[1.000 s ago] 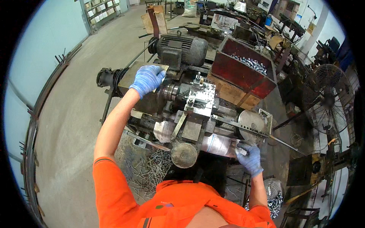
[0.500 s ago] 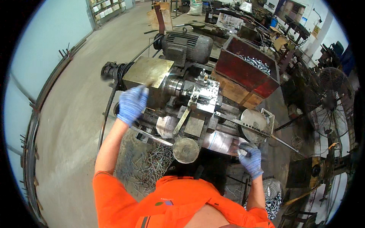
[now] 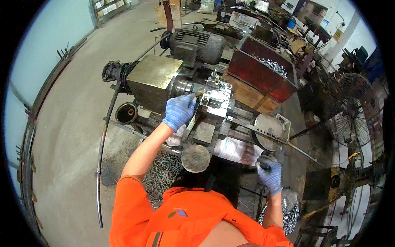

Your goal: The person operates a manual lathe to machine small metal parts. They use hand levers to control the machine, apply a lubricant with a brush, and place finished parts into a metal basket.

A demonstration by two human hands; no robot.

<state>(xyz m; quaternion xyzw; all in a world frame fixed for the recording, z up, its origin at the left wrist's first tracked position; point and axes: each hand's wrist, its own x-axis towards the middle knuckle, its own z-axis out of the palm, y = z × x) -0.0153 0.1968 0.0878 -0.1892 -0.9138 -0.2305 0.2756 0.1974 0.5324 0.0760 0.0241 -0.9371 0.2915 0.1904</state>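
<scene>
My left hand (image 3: 180, 111), in a blue-and-white knit glove, is closed beside the lathe's spindle nose (image 3: 182, 87) and tool post (image 3: 217, 98). From its fingertips a short, thin thing with a brownish tip points toward the tool post; its kind is unclear. At the lower right my gloved right hand (image 3: 270, 178) curls round a dark rounded handle (image 3: 266, 159), partly hidden by the fingers. A flat metal plate (image 3: 155, 71) covers the headstock. Nearer me is a round handwheel (image 3: 195, 158), which neither hand touches.
A dark red bin (image 3: 255, 74) of small metal parts stands behind the lathe on a wooden block. An electric motor (image 3: 197, 46) sits at the back. Metal shavings (image 3: 161, 175) lie on the floor, a basket of parts (image 3: 291, 216) at lower right, a fan (image 3: 352, 105) far right.
My left hand has moved right from the headstock cover's front corner to the gap by the tool post. My right hand has closed round the dark handle. The view has shifted slightly.
</scene>
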